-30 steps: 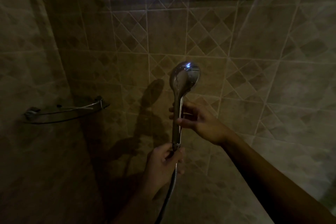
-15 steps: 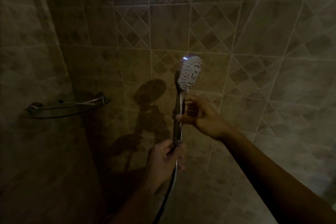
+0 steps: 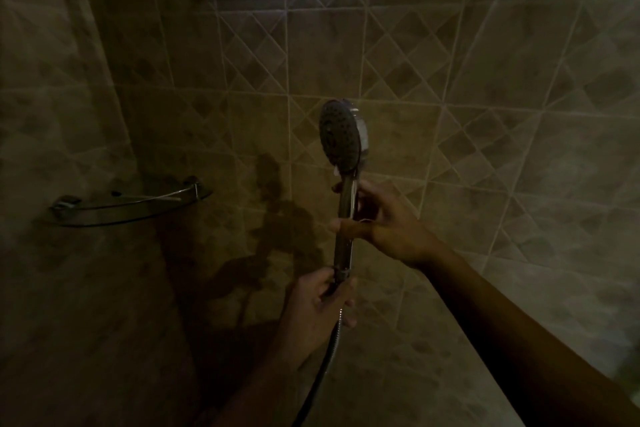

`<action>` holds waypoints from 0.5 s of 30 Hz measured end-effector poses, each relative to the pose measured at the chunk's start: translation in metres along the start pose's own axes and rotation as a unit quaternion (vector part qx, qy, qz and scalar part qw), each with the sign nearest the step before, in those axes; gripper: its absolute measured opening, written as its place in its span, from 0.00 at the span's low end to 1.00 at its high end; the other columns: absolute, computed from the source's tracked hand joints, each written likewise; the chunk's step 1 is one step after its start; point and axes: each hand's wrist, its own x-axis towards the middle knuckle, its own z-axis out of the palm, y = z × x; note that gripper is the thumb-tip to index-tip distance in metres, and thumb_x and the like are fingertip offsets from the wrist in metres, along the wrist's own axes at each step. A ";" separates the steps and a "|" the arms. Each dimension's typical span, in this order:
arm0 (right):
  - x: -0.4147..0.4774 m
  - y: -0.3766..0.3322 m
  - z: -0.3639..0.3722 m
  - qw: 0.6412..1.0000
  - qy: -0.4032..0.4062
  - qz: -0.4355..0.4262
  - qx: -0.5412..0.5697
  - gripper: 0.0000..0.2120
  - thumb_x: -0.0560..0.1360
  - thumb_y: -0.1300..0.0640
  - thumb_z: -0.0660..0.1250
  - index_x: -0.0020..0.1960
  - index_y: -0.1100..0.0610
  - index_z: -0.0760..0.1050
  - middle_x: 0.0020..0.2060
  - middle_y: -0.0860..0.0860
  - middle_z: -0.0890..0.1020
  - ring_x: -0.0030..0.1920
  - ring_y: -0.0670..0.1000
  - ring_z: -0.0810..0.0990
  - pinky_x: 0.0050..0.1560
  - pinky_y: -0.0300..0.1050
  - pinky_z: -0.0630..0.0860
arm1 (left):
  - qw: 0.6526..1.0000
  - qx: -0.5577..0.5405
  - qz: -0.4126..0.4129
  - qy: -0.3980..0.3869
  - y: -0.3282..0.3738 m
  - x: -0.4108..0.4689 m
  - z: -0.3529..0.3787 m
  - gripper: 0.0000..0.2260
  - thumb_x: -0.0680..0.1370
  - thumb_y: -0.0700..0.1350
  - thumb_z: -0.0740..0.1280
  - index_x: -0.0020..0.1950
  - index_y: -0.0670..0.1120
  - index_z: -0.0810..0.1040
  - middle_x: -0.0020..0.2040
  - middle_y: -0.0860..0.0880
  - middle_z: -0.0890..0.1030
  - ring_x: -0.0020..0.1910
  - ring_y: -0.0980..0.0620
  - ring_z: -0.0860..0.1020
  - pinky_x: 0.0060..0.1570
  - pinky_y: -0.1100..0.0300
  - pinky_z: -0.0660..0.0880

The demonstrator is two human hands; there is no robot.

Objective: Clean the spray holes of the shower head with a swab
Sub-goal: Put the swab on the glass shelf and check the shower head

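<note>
A chrome hand-held shower head stands upright in the middle of the dim shower stall, its round face with the spray holes turned toward me and a little left. My left hand is closed around the bottom of the handle, where the metal hose joins it. My right hand grips the handle's middle, thumb across the front. A thin pale stick, maybe the swab, seems to lie along the handle in my right hand; it is too dark to be sure.
A curved glass corner shelf with metal brackets hangs on the left at about handle height. Tiled walls close in behind and on both sides. Shadows of my hands and the shower head fall on the wall to the left.
The shower head has been rotated about its handle: its chrome back showed first, then the face pointed right, and now the face points toward me and left. Both hands kept their places.
</note>
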 end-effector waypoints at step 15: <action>-0.001 0.001 0.000 0.993 -0.049 0.005 0.109 0.14 0.77 0.70 0.67 0.62 0.65 0.76 0.57 0.63 0.82 0.59 0.56 0.83 0.60 0.50 0.81 | 1.000 -0.025 0.006 0.008 0.007 -0.005 -0.004 0.04 0.78 0.44 0.68 0.49 0.45 0.81 0.35 0.46 0.82 0.28 0.50 0.81 0.31 0.57 0.81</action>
